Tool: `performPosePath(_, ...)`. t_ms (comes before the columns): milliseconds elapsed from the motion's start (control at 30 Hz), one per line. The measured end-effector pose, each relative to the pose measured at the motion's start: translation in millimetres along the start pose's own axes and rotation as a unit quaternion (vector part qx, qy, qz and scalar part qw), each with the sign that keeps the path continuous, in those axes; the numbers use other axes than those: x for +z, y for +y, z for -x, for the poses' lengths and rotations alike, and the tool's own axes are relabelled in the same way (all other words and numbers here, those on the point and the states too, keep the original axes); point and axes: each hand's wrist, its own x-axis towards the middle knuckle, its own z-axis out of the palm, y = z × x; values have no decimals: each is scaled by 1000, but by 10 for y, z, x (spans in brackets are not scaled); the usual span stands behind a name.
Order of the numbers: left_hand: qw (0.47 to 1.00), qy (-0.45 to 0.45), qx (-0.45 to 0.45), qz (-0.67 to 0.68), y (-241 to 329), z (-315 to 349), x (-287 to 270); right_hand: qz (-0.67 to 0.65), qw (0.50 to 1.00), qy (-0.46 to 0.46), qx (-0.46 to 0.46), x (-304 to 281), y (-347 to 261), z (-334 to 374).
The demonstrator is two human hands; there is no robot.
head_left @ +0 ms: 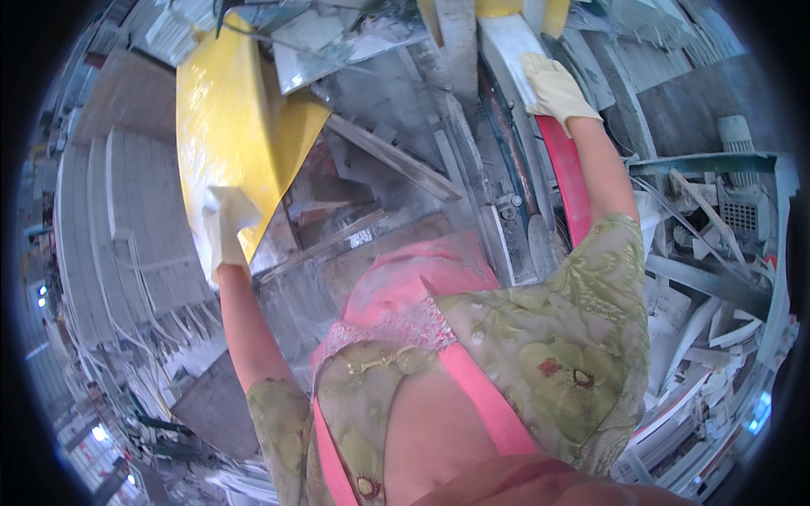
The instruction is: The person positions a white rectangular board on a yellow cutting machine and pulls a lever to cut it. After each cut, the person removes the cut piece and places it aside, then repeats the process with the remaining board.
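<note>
My left hand [226, 221], in a pale glove, is at the near end of a glossy yellow sheet [224, 110] that drapes down on the left. Glare blurs its fingers, so whether they grip anything cannot be made out. My right hand [557, 91], gloved in cream, lies with fingers extended on the edge of a long white strip [512, 51] at the upper right. A red strip [565, 181] runs from below that hand toward me, beside a metal rail [508, 152].
Stacked grey slabs [135, 228] stand at left. A wooden bar [392, 156] lies slantwise in the middle. On the right, a green metal frame [709, 164] surrounds a motor [738, 152] and heaps of white offcuts [734, 325]. A light panel [337, 51] is at the far side.
</note>
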Motion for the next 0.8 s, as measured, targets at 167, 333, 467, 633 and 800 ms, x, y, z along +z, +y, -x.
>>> performPosePath(167, 999, -18, 23, 14, -363, -254, -126, -9, 995, 88, -53, 29, 67, 124)
performPosePath(333, 923, 6, 227, -310, -437, -264, -206, -71, 979, 3, 192, -420, 14, -129)
performPosePath(467, 995, -19, 12, -93, -136, 49, -261, -435, 873, 138, 170, -909, -732, -264)
performPosePath(633, 994, -60, -27, -92, 127, 198, -367, -539, 829, 140, -47, -1021, -2872, -552)
performPosePath(800, 968, -84, 103, -211, -51, -34, -441, -821, 566, 78, -19, -778, -4782, -800)
